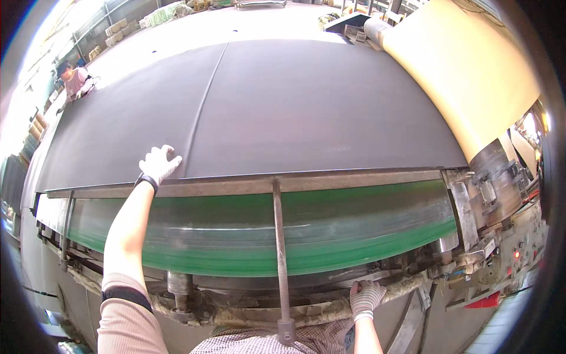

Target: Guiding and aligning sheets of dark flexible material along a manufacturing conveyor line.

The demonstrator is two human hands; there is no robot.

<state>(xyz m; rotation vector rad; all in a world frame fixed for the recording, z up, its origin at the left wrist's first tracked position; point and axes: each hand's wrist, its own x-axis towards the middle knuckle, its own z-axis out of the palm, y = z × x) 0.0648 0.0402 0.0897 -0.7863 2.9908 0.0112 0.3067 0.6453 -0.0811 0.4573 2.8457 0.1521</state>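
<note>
A wide dark grey sheet [306, 106] lies across the machine in front of me. A raised crease or seam [203, 106] runs over it from the far edge to the near one. My left hand [159, 164], in a white glove, rests by the sheet's near edge, just left of that seam, its fingers apart and holding nothing. Lower right, my right hand [367, 297] in a striped glove is closed over a wrapped pipe [318, 312] along the machine's front. Its fingertips are partly hidden.
A green-edged roller or belt [236, 259] sits under the sheet's front bar [236, 187]. A threaded rod [280, 253] stands upright before me. At right hangs a large cream sheet [471, 65] beside machinery with a red light [517, 255]. Another person [76, 81] stands far left.
</note>
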